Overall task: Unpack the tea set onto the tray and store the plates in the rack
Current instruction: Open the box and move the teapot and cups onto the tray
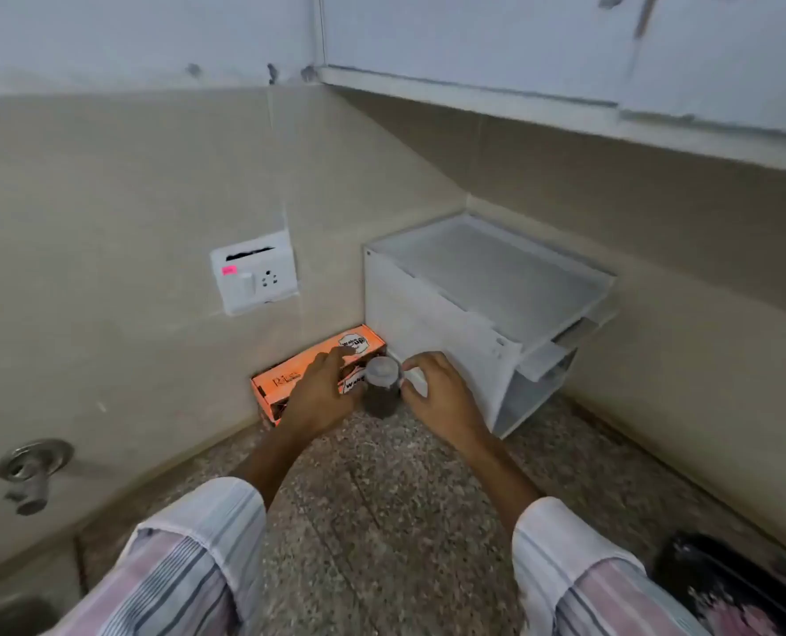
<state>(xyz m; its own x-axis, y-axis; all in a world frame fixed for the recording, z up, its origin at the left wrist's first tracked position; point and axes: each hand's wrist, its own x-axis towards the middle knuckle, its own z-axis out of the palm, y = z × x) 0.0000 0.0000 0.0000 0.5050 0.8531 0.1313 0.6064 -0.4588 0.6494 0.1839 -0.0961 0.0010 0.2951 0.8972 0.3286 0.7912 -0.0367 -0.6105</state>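
Both arms outstretched, left hand [320, 391] and right hand [437, 392] flanking blurred jar [383, 383], grip unclear

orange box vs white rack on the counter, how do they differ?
The orange box is printed and lies low and flat along the left wall; the white rack is plain, stands taller and fills the corner. The box looks closed; the rack is open-fronted with shelves. Both sit on the speckled counter, side by side.
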